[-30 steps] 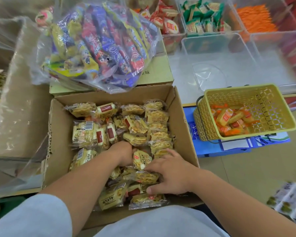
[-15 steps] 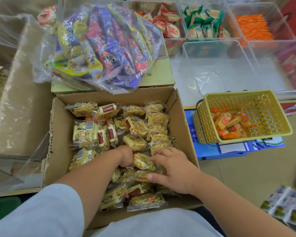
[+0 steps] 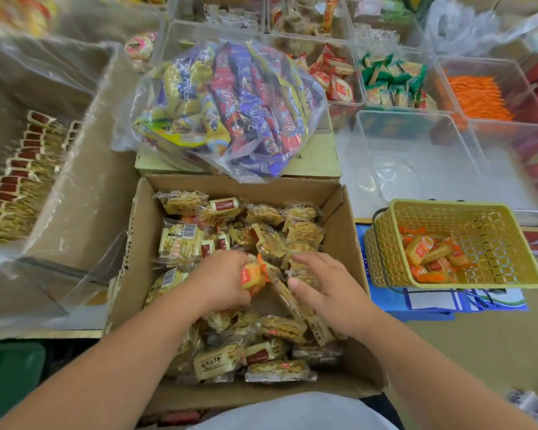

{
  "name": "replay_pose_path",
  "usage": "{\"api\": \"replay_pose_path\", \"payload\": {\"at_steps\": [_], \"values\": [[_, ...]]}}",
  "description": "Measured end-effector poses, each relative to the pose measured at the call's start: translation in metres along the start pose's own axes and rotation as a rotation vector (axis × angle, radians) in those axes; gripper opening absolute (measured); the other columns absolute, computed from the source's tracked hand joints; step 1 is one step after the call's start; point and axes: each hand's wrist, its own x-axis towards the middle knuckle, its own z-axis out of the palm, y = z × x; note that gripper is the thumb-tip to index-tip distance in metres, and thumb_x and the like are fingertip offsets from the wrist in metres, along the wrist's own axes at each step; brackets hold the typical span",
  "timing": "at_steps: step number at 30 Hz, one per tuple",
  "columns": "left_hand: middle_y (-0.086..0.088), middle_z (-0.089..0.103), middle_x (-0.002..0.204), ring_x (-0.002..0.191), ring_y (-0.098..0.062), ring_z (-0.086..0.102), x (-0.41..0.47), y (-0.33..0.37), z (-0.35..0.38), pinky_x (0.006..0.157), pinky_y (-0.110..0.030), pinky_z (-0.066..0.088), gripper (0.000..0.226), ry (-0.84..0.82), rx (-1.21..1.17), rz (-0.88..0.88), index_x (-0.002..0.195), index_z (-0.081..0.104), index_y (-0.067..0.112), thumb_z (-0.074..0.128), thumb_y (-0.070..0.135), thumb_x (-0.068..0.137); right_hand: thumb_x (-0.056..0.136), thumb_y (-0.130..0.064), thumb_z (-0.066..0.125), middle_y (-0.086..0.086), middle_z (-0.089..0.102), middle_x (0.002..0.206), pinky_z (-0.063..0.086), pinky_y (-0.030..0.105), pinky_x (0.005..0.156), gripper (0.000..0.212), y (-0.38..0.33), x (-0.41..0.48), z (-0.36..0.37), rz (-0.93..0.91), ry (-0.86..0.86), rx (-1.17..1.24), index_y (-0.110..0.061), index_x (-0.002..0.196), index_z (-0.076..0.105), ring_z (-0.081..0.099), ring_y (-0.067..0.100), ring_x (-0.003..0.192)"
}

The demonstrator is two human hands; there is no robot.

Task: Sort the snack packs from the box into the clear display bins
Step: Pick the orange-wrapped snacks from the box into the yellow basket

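An open cardboard box (image 3: 348,231) in front of me is full of yellow snack packs (image 3: 180,240). Both hands are inside it. My left hand (image 3: 218,280) grips an orange snack pack (image 3: 253,274) lifted out of the pile. My right hand (image 3: 326,283) has its fingers curled over a yellow pack (image 3: 305,271) in the middle of the box. A clear display bin (image 3: 84,187) at the left holds rows of the same yellow packs (image 3: 16,178). An empty clear bin (image 3: 416,156) stands behind the basket.
A yellow plastic basket (image 3: 466,218) at the right holds several orange packs (image 3: 429,252). A clear bag of mixed snacks (image 3: 227,110) lies on a closed carton (image 3: 320,156) behind the box. More clear bins with red (image 3: 333,79), green (image 3: 392,82) and orange (image 3: 475,97) packs stand at the back.
My left hand has pulled an orange pack up out of the yellow packs. My right hand has shifted a little further into the box. The camera has tilted up.
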Motion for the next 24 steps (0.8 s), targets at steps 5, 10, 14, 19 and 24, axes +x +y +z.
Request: {"api": "replay_pose_path", "payload": {"at_steps": [5,10,14,19,24], "values": [[0.017,0.074,0.074,0.060,0.001,0.067,-0.065,-0.041,-0.017,0.051,-0.020,0.049,0.031,0.319,-0.593,-0.119,0.083,0.071,0.041,0.088,0.021,0.068,0.093,-0.065,0.052,-0.002,0.043,0.154,0.035,0.039,0.116,0.072,-0.012,0.048,0.002,0.007,-0.038,-0.063,-0.028,0.153,0.037,0.037,0.019,0.142],[0.006,0.080,0.087,0.077,-0.010,0.077,-0.112,-0.067,0.001,0.072,-0.037,0.057,0.036,0.772,-1.213,-0.236,0.092,0.076,0.043,0.088,0.014,0.074,0.089,-0.067,0.058,0.007,0.045,0.152,0.038,0.039,0.112,0.083,-0.030,0.111,0.015,-0.019,-0.156,-0.346,-0.020,0.154,0.037,0.043,0.027,0.138],[0.008,0.080,0.089,0.078,-0.007,0.077,-0.127,-0.075,0.018,0.062,-0.020,0.057,0.036,0.886,-1.280,-0.264,0.095,0.075,0.041,0.086,0.037,0.061,0.081,-0.070,0.063,0.007,0.044,0.153,0.046,0.045,0.108,0.089,-0.044,0.152,0.038,-0.042,-0.247,-0.566,-0.025,0.153,0.035,0.045,0.029,0.137],[0.004,0.078,0.084,0.071,-0.014,0.075,-0.135,-0.077,0.027,0.058,-0.023,0.060,0.039,0.901,-1.147,-0.264,0.096,0.072,0.033,0.081,0.049,0.062,0.070,-0.068,0.072,0.006,0.057,0.133,0.056,0.040,0.078,0.099,-0.054,0.183,0.065,-0.047,-0.293,-0.772,-0.026,0.151,0.035,0.059,0.031,0.110],[0.002,0.079,0.086,0.074,-0.016,0.076,-0.138,-0.078,0.029,0.062,-0.028,0.063,0.035,0.860,-1.157,-0.246,0.094,0.072,0.037,0.084,0.044,0.061,0.061,-0.078,0.062,0.008,0.046,0.142,0.048,0.046,0.096,0.102,-0.049,0.193,0.074,-0.048,-0.376,-0.847,-0.024,0.147,0.043,0.048,0.032,0.126]]}}
